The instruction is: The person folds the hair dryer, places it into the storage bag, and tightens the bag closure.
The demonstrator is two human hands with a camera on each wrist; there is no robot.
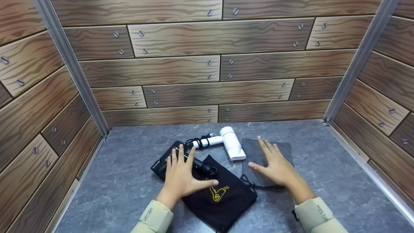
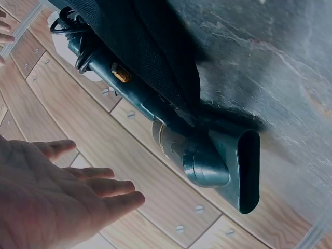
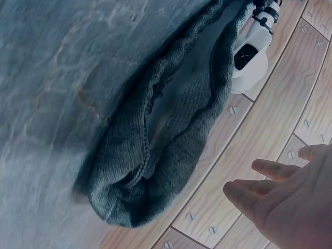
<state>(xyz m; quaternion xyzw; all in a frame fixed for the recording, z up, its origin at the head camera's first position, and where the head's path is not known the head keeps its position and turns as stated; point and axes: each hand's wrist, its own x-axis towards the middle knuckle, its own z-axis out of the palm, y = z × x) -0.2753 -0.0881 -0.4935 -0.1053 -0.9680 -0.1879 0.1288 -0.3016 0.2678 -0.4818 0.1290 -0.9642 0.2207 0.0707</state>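
My left hand (image 1: pixel 179 178), its fingers straight and spread, hovers over a black hair dryer (image 1: pixel 160 165). In the left wrist view, the palm faces the dryer's barrel and flat nozzle (image 2: pixel 248 174) with a gap between them. A black drawstring pouch (image 1: pixel 237 197) with a yellow hair-dryer print lies in front, near the left thumb. My right hand (image 1: pixel 276 166) is held with spread fingers over a grey pouch (image 1: pixel 252 150). The right wrist view shows that pouch's open mouth (image 3: pixel 176 114), apart from the fingers. Both hands hold nothing.
A white hair dryer (image 1: pixel 232 142) lies behind the pouches, its black cord wound round the handle. A dark drawstring (image 1: pixel 265 187) trails from the grey pouch. Wood-patterned walls (image 1: pixel 181 69) enclose the grey marbled tabletop (image 1: pixel 113 181) at the back and sides.
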